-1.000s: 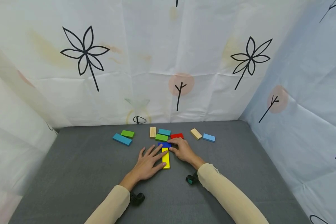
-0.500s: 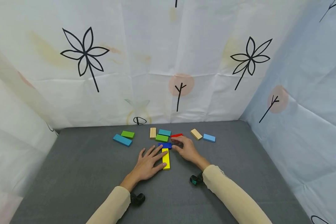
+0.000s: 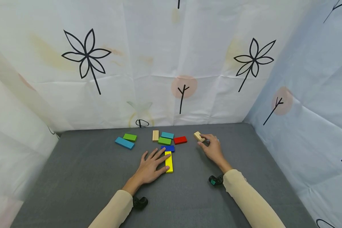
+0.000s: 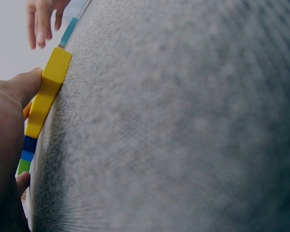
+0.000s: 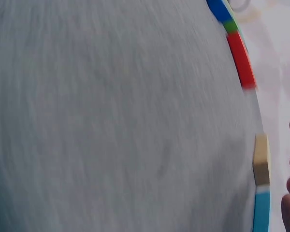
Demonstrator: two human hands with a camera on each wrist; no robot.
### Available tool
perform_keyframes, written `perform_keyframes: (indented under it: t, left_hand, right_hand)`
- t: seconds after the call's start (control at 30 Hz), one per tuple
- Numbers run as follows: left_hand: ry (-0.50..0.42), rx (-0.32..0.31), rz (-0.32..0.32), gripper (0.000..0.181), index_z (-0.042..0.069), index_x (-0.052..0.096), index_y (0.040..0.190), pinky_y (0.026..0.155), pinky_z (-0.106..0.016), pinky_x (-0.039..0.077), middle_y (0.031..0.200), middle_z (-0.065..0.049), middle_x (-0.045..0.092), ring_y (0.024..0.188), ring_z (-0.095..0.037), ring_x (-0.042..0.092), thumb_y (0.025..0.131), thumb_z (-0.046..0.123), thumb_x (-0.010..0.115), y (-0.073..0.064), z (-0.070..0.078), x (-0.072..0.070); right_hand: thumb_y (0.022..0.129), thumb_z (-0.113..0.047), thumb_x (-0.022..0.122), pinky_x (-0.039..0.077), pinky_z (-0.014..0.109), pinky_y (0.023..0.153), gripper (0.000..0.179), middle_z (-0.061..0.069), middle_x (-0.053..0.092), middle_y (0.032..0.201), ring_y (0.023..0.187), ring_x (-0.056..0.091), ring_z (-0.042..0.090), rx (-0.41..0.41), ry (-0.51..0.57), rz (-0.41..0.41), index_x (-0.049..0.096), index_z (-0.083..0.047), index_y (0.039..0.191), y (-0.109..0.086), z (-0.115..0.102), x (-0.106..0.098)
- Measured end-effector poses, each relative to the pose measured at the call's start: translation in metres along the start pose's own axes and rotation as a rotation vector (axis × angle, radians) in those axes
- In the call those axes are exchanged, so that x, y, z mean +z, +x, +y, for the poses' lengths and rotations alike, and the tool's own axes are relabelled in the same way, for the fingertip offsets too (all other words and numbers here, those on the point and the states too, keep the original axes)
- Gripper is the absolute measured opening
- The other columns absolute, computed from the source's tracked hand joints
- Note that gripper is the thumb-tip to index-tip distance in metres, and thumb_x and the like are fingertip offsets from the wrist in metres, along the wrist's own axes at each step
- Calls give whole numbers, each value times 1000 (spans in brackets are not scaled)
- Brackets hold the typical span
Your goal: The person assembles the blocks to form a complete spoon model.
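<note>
My left hand [image 3: 148, 168] lies with fingers spread over a yellow block [image 3: 168, 164] and touches a dark blue block [image 3: 170, 148] at its far end. In the left wrist view the thumb rests against the yellow block [image 4: 50, 87]. My right hand [image 3: 212, 149] hovers by a natural wood block [image 3: 198, 136], fingers loosely bent. The right wrist view has its fingers apart from the wood block [image 5: 261, 159] and the light blue block [image 5: 262, 211]. My right hand mostly hides that light blue block in the head view.
A red block [image 3: 180, 140], a green block [image 3: 164, 141], a teal block [image 3: 167, 135] and another wood block [image 3: 155, 136] lie beyond the yellow one. Further left are a second green block [image 3: 129, 137] and a long blue block [image 3: 124, 142]. White printed cloth [image 3: 148, 95] hangs behind the grey table [image 3: 88, 171].
My right hand has left the dark blue block's end, passed the red block and moved right to the wood block. My left hand has stayed in place.
</note>
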State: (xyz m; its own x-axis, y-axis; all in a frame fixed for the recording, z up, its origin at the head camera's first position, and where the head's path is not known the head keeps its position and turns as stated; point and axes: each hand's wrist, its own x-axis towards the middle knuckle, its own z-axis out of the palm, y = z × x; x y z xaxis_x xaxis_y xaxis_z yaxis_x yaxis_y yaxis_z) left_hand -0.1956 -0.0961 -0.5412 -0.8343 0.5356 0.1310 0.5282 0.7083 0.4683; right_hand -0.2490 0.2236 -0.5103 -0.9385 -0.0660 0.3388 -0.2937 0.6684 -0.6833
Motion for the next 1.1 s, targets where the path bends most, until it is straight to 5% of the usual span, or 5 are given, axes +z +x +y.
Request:
perform_keyframes:
  t: [0.17,0.37,0.77,1.1]
  left_hand:
    - [0,-19,-27,59,32,42,157,115,-69,3,168,2,21,153,-34,18,103,56,48,0,-1,0]
    - [9,-23,-37,60,33,40,157,115,-68,3,169,3,20,154,-33,17,103,58,46,1,-2,1]
    - [14,-21,-25,59,32,43,156,115,-69,4,168,3,22,153,-33,19,103,58,47,1,-2,0]
    - [10,-17,-14,59,30,44,156,115,-69,5,167,1,24,152,-34,21,103,56,49,1,-1,0]
  right_hand:
    - [91,-10,78,37,60,96,44,26,59,127,113,50,43,95,-49,70,66,2,131,1,20,-16]
    - [93,-11,75,32,61,103,50,31,49,138,125,40,47,186,-90,47,59,4,138,-2,36,-27]
    - [98,-9,68,30,60,104,41,31,50,135,123,41,46,226,-88,1,61,5,136,-9,50,-29]
    - [87,-16,83,35,54,94,44,26,63,114,105,48,40,238,-90,55,69,6,123,-9,51,-29]
